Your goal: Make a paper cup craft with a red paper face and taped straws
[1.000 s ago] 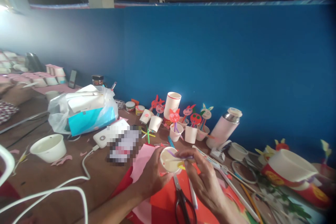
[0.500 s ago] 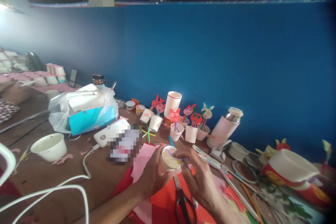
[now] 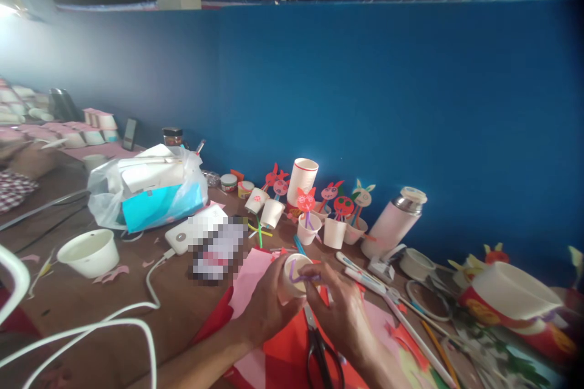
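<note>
Wrapped around a small white paper cup (image 3: pixel 292 294), my left hand (image 3: pixel 262 307) keeps it upright with its opening toward me. My right hand (image 3: pixel 340 304) pinches a bent purple straw (image 3: pixel 298 278) at the cup's mouth; part of the straw lies over the opening, and the rest is hidden by my fingers. Beneath my hands are sheets of red paper (image 3: pixel 285 352) and pink paper (image 3: pixel 249 276). Black-handled scissors (image 3: pixel 319 352) rest on the red paper, blades pointing up toward the cup.
Cups with paper animal faces on straws (image 3: pixel 309 228) stand behind my hands. A pink thermos (image 3: pixel 390 228) is to their right. Leftward are a phone (image 3: pixel 219 252), a white power bank (image 3: pixel 196 228), a plastic bag (image 3: pixel 148 188) and a white bowl (image 3: pixel 89 255). A person's hand (image 3: pixel 34 158) shows far left.
The purple straw now shows a bent shape over the cup's opening, and my right-hand fingers have shifted slightly at the rim. The cup remains in my left hand.
</note>
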Tool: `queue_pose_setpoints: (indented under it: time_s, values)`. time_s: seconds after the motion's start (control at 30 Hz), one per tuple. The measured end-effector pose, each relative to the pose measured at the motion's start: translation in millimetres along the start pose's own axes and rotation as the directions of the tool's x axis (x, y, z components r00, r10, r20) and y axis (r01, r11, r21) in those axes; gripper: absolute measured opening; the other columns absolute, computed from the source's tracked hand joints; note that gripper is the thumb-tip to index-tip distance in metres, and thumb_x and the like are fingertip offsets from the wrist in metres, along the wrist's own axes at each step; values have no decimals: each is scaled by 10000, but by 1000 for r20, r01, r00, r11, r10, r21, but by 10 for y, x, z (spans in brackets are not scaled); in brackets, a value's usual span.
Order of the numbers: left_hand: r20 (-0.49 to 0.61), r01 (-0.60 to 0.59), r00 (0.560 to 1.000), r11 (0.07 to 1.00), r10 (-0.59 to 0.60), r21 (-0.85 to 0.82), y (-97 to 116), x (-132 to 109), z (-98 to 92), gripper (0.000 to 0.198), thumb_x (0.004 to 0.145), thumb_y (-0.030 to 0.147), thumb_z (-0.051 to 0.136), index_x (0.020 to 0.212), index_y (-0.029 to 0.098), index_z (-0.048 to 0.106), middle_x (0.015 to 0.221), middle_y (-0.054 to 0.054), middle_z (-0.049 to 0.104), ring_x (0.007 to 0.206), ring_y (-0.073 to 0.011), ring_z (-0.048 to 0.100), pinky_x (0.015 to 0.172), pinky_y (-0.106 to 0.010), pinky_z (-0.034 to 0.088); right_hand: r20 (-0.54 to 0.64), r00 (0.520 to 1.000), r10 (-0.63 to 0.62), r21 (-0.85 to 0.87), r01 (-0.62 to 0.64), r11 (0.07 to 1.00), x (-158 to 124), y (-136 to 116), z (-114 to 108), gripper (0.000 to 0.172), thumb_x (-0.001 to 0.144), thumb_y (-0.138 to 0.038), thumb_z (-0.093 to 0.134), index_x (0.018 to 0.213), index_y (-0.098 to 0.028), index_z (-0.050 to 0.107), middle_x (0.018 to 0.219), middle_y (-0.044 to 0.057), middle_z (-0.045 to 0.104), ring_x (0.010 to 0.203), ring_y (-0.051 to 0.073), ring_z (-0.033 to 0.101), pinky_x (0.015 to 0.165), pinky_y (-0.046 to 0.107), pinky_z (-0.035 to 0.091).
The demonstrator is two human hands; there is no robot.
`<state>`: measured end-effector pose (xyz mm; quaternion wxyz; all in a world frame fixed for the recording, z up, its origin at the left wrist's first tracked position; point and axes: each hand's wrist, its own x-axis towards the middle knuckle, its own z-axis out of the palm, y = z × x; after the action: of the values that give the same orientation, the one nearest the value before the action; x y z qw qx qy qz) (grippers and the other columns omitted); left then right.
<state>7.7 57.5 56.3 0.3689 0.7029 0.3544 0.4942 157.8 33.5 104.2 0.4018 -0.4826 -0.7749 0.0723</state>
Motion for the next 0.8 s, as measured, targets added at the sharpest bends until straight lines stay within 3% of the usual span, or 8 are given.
queue_pose_setpoints:
  time_s: [0.2,0.3,0.4,0.47,0.63,0.8]
  values:
    - [33,48,998,999,-47,-22,96,26,-41,531,741,325,615,1206,187,401,1162,-88,565,1049,-238,548,894,-355,454,-81,992,-100,-94,92,991,1,19,-21,113,843,-164,472,892,-232,547,830,18,676,746,178,635,682,279,466]
    - [23,24,999,999,-23,-28,90,27,-43,530,749,323,616,1214,192,398,1159,-85,564,1049,-235,549,894,-353,453,-64,993,-95,-122,87,989,3,11,-16,108,835,-166,479,883,-231,550,804,14,674,719,180,634,660,284,465]
    - [-10,27,1000,1000,-27,-5,30,14,-23,540,747,313,624,1219,191,392,1167,-97,555,1064,-247,541,910,-374,440,-23,998,-52,-136,48,989,-5,12,14,105,824,-173,486,868,-237,557,773,4,670,701,186,632,648,294,464]
    - [-32,40,999,999,-40,-1,-4,8,-7,572,733,310,642,1225,183,381,1186,-114,544,1082,-261,532,923,-393,430,-62,998,14,-108,-20,994,-6,25,23,109,813,-198,505,905,-235,552,807,12,676,735,194,638,669,302,475]
    - [-36,78,996,996,-80,-52,3,14,45,660,650,204,707,1219,203,373,1193,-106,533,1093,-262,522,930,-408,425,-148,949,277,174,-251,952,45,85,-19,282,810,-286,545,1077,-213,491,802,0,674,719,157,643,625,235,500]
    - [-117,32,993,999,-36,-36,17,25,103,622,589,150,735,1146,220,465,1129,-77,533,1080,-262,501,927,-419,421,-20,962,271,210,-261,942,77,143,-5,121,802,-284,552,847,-194,619,743,10,679,698,178,640,623,257,496]
